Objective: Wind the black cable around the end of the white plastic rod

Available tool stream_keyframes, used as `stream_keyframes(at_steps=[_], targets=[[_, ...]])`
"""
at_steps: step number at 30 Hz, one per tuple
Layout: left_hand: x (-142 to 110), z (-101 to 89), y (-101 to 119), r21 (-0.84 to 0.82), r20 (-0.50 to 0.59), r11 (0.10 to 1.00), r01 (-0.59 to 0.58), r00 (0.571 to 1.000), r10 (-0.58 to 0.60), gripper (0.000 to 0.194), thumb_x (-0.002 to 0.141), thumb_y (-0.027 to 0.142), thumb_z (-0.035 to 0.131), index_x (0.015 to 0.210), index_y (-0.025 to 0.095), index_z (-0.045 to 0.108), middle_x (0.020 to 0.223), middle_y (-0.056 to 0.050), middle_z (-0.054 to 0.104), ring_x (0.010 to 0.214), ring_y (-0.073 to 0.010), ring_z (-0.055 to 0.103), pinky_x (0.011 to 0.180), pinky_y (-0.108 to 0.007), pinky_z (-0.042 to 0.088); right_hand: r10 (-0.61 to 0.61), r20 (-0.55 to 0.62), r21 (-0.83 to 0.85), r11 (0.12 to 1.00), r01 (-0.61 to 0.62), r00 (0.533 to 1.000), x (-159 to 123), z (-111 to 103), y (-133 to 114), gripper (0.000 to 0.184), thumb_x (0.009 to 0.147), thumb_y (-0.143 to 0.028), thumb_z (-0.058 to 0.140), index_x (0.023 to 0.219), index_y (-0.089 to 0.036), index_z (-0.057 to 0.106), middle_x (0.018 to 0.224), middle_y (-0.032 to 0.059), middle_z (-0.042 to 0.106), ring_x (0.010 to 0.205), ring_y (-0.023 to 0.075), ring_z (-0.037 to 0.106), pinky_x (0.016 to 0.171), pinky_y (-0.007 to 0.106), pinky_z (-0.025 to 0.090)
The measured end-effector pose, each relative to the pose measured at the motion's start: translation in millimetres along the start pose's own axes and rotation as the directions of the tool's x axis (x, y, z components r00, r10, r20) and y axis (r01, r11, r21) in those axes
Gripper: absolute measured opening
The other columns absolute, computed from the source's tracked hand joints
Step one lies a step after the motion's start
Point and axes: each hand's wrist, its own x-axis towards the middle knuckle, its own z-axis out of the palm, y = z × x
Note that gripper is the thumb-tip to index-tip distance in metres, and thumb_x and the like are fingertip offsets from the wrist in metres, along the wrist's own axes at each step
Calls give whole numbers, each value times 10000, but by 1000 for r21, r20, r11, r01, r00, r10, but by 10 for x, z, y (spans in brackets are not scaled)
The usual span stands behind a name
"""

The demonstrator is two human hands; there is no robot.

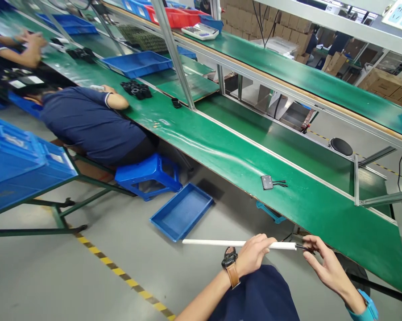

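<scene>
My left hand (252, 257), with a watch at its wrist, is wrapped round a long thin white tube (214, 243) held nearly level in front of my body. A short black cable (300, 246) comes out of the tube's right end. At that end my right hand (328, 265) has its thumb and fingers curled about the cable; the cable's tip is partly hidden by the fingers. Beyond my hands, a small dark square module (267, 182) with several short black leads lies on the green bench (321, 205).
A blue tray (184, 209) lies on the floor beside a blue stool (147, 176). Someone in a dark shirt (90, 120) leans on the bench at left, near black parts (136, 89). Metal posts (174, 53) carry an upper green shelf (288, 62). Stacked blue crates (23, 165) stand at left.
</scene>
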Motion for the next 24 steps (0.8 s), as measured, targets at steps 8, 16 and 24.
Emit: stream_keyframes(at_steps=[8, 16, 24], targets=[[-31, 103, -70, 9, -14, 1000, -18, 1000, 18, 349, 929, 132, 473, 1217, 289, 595, 904, -23, 558, 867, -190, 525, 741, -293, 390, -45, -41, -21, 999, 44, 998, -52, 39, 80, 233, 980, -407, 559, 866, -220, 637, 762, 12, 665, 686, 157, 625, 640, 227, 515], [-60, 94, -167, 39, 15, 999, -35, 999, 35, 366, 904, 124, 492, 1199, 296, 621, 909, -33, 580, 862, -197, 542, 732, -290, 407, -241, -64, -65, 969, 237, 968, -39, -34, 136, 108, 965, -325, 602, 967, -248, 678, 886, 49, 707, 813, 197, 693, 720, 254, 560], [-59, 32, -165, 41, 11, 998, -42, 999, 42, 340, 917, 135, 496, 1179, 304, 630, 889, -28, 579, 855, -197, 548, 701, -290, 393, -223, -58, -58, 974, 220, 973, -34, -15, 255, 104, 974, -316, 587, 994, -245, 660, 923, 62, 694, 846, 200, 688, 745, 248, 564]])
